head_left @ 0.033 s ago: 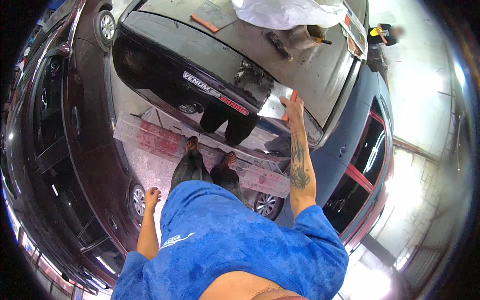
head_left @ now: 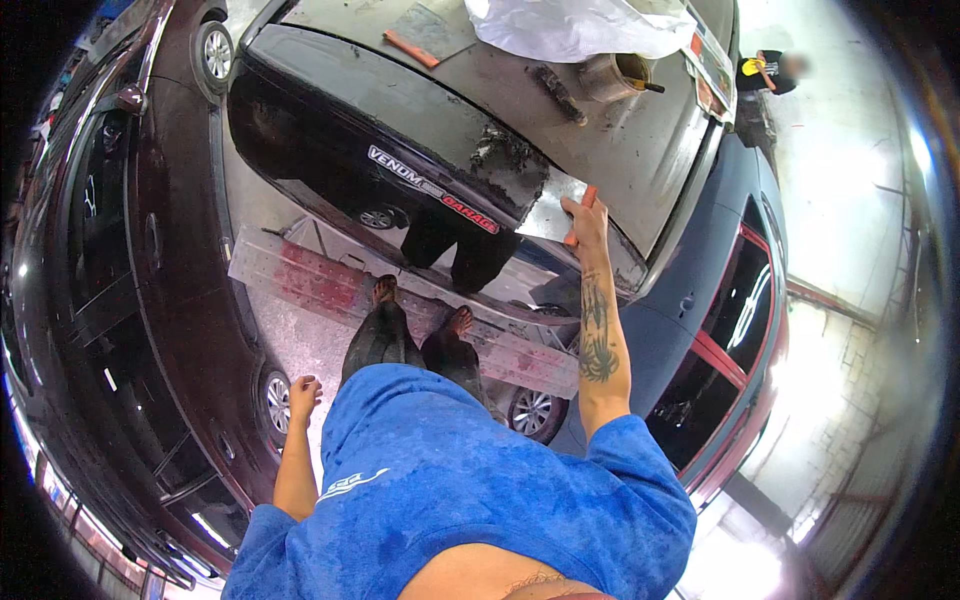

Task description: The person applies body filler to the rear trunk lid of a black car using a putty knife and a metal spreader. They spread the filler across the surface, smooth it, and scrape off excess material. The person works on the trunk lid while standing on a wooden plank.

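My right hand [head_left: 588, 222] grips the orange edge of a wide metal filler spreader [head_left: 550, 212]. Its flat blade rests against the vehicle's upper panel, beside a dark, rough smear of paste [head_left: 500, 158]. The smear sits on the grey strip above a glossy black panel [head_left: 330, 165] that carries a lettered sticker [head_left: 432, 188]. Down at my left side hangs my left hand [head_left: 305, 397], its fingers loosely bent and apart, touching nothing.
On the grey surface lie a second spreader [head_left: 428, 38], a dark-stained block [head_left: 560, 95], a pot [head_left: 612, 78] and white plastic sheeting [head_left: 590, 25]. I stand on a plank [head_left: 300, 275]. A dark car [head_left: 180, 260] flanks me left, a grey-blue one [head_left: 690, 260] right. Another person [head_left: 765, 75] stands far right.
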The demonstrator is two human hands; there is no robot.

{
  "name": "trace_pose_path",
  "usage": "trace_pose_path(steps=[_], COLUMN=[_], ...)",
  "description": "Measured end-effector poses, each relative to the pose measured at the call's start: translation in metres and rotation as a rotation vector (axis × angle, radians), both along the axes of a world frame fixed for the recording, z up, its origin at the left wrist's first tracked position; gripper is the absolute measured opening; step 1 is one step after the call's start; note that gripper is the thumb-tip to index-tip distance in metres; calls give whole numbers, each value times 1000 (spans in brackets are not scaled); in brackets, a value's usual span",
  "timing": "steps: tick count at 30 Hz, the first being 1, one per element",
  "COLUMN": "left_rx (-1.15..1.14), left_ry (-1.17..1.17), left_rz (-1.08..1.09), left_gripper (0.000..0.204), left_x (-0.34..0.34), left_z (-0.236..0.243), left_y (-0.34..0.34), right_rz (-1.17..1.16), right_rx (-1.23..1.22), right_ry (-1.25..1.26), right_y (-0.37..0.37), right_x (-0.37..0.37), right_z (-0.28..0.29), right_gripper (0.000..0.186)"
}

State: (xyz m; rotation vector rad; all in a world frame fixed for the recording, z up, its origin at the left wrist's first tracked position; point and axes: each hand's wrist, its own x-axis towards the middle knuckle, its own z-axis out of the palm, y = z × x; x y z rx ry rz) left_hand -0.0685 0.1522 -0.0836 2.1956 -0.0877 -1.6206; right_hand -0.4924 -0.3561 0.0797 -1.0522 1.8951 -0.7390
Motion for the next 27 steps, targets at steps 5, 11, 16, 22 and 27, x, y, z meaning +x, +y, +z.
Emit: trace_pose_path(steps=[5,11,16,22,27], left_rx=[115,-11,-32,63,29], left_ry=[-6,-32,-42,-15,-30], left_rz=[-50,-8,56,82,91], left_gripper=[32,34,35,34,33], left_x=[7,10,12,9,9], left_z=[-2,-5,1,7,5], left_y=[2,-7,-3,16,17], right_rz=[180,140,211,214,104], right_rx=[-131,-71,-98,71,-36], right_ry=[-202,-181,-127,-116,-119], right_y=[-12,-37,-39,-42,-47], right_x=[3,29,36,43,57], right_z=[-22,-33,-25,-23,-16], right_gripper=[20,16,17,24,16])
